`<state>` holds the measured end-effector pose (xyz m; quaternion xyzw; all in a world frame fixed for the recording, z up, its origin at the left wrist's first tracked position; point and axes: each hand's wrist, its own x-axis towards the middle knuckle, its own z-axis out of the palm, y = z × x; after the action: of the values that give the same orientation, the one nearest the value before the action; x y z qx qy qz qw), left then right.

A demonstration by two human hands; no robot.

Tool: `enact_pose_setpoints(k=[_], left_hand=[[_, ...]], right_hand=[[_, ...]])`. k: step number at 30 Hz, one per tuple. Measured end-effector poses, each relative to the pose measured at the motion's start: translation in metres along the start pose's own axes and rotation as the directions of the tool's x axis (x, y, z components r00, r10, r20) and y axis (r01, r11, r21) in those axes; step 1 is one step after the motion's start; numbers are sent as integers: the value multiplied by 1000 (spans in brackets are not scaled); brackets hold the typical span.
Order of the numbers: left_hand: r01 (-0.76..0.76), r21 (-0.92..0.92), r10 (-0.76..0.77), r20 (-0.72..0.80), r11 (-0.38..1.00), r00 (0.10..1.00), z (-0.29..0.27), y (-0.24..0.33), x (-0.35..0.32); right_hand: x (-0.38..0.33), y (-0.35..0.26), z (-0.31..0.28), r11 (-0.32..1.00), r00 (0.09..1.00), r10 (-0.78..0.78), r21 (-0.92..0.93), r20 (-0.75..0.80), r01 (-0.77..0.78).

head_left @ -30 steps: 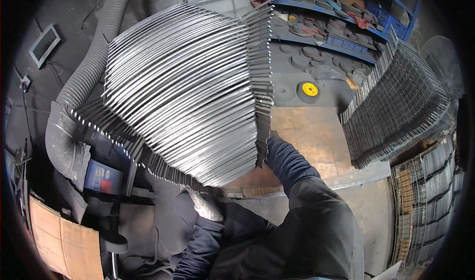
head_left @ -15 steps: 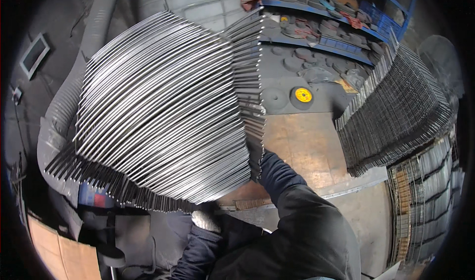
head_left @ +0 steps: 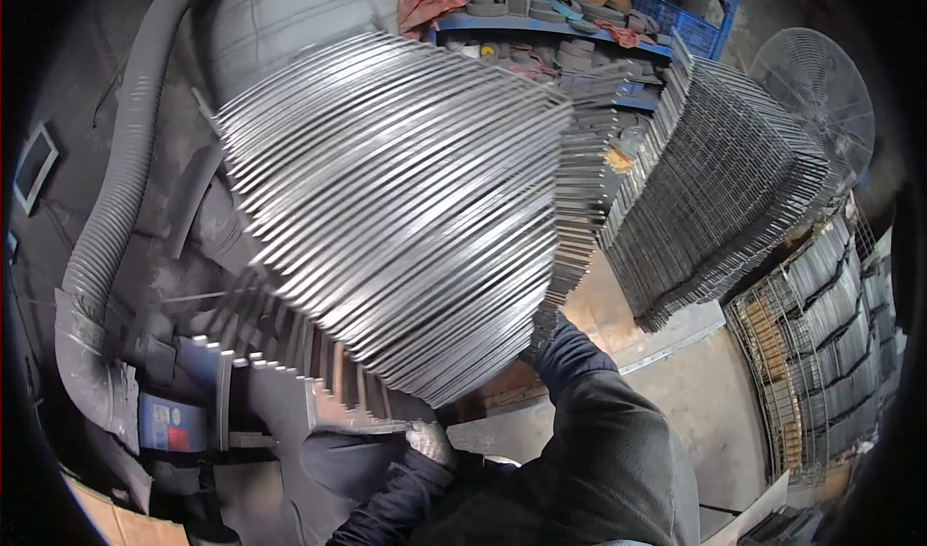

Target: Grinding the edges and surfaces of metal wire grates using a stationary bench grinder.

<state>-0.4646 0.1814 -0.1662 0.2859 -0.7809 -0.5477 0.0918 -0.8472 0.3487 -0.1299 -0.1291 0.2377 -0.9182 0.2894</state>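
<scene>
A fanned stack of bright metal strips (head_left: 396, 218) covers most of the workbench beneath it and hides the right hand (head_left: 543, 326), of which only a gloved edge shows at the stack's lower corner. The left hand (head_left: 430, 442) is partly tucked under the strips, its grip unreadable. Items on the blue shelf (head_left: 579, 39) are too small to identify.

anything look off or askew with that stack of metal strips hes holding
Yes: the stack of metal strips is fanned, not squared, with ends stepped like stairs at lower left. The gloved left hand is at its bottom edge; the right hand is mostly hidden behind it. The dark stack on the right also leans.
</scene>
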Motion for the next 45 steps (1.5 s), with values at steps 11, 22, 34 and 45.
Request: enact_pose_setpoints(k=[11, 22, 34, 45], left_hand=[[-305, 648, 168, 266, 697, 949, 99, 28, 29], [-535, -165, 554, 387, 828, 737, 86, 127, 38], [441, -787, -107, 441, 431, 891, -75, 165, -1], [-39, -997, 148, -49, -67, 988, -237, 86, -101]], right_hand=[[-80, -123, -23, 995, 997, -78, -64, -13, 77], [-134, -173, -51, 984, 991, -117, -142, -67, 107], [-251, -87, 47, 798, 563, -571, -566, -597, 209], [-241, 114, 231, -149, 967, -123, -967, 225, 207]])
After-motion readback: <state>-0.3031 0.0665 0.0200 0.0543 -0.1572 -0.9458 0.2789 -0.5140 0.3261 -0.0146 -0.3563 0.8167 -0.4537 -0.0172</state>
